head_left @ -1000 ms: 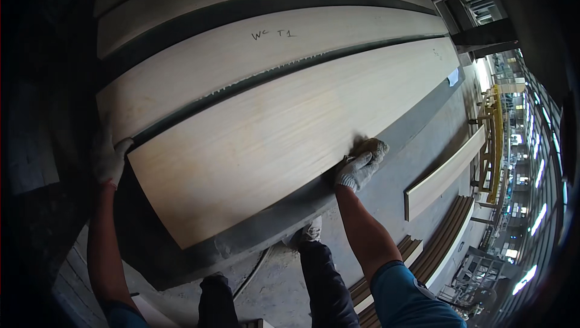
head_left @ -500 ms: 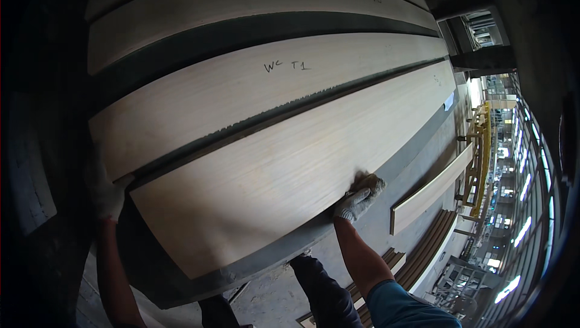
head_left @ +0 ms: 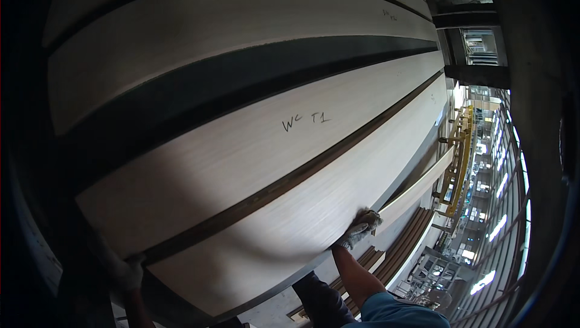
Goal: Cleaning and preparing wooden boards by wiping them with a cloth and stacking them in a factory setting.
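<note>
A large pale wood-grain panel (head_left: 290, 231) fills the lower middle of the view, tilted up close to my head. My left hand (head_left: 128, 272), in a light work glove, grips the panel's near left edge. My right hand (head_left: 360, 226), also gloved, clamps the panel's right-hand long edge. Behind this panel stand more pale panels (head_left: 241, 147), leaning in a row with dark gaps between them; one bears handwritten marks.
A loose pale board (head_left: 414, 192) lies on the grey floor to the right, beside brown slatted boards (head_left: 393, 255). A yellow metal frame (head_left: 462, 147) and a bright hall with windows lie further right. My dark trouser leg (head_left: 320, 298) shows below.
The panel has swung up and closer to my head, filling more of the view. Both hands kept their grip on its edges and sit lower in the picture.
</note>
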Available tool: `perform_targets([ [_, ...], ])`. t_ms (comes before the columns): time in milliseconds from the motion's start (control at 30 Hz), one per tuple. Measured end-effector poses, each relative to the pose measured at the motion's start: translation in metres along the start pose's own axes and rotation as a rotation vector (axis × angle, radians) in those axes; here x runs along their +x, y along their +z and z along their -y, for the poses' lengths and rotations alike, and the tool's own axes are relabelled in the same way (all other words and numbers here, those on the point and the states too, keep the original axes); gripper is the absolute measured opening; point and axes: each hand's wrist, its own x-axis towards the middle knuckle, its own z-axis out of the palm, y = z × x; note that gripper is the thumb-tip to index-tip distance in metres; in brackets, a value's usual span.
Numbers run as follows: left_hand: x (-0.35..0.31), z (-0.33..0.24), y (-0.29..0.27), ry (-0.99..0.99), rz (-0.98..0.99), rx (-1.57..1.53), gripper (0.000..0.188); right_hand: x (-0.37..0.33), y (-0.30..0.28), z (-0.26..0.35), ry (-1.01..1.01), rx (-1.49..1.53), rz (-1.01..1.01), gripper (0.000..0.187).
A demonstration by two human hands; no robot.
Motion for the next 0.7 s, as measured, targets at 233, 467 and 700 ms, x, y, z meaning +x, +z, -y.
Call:
perform_targets([
  [233,-0.004,0.02,-0.001,0.116,-0.042,0.163,0.12,-0.01,0.004,-0.013,0.008,-0.035,-0.005,0.05],
  [467,-0.005,0.015,-0.003,0.07,-0.004,0.061,0.12,-0.011,-0.006,-0.029,0.007,-0.047,-0.027,0.052],
  [700,0.0,0.008,0.005,0.103,-0.024,0.08,0.112,0.002,-0.033,-0.026,0.077,-0.061,0.003,0.056],
])
